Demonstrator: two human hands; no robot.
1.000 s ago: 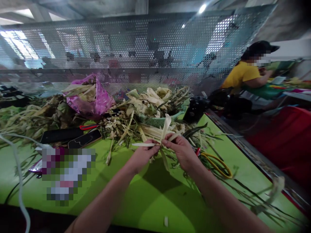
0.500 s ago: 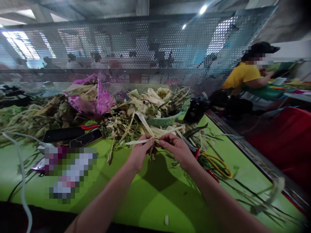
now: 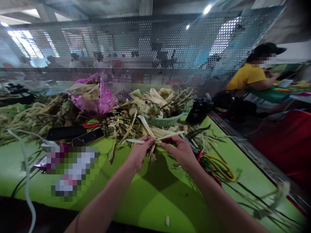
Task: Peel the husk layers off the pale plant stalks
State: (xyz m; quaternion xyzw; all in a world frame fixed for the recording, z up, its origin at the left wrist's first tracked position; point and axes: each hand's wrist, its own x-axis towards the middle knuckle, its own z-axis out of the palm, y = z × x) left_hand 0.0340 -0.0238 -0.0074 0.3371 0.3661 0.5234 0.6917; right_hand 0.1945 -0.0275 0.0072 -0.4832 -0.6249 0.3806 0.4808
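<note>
Both my hands meet over the green table, pinching pale palm-leaf strips. My left hand is closed on the strips from the left, one strip end pointing left. My right hand is closed on the same bundle from the right, a strip slanting up past its fingers. Short leaf ends hang below the pinch. Behind the hands lies a heap of dry leaves in a green basket.
Scissors with yellow and red handles lie right of my right hand. Two phones and a white cable sit at the left. A pink bag holds leaves. A person in a yellow shirt works beyond the mesh screen.
The upright leaf strip has been folded down and to the side. Both hands have drawn slightly lower and closer to the table while keeping hold.
</note>
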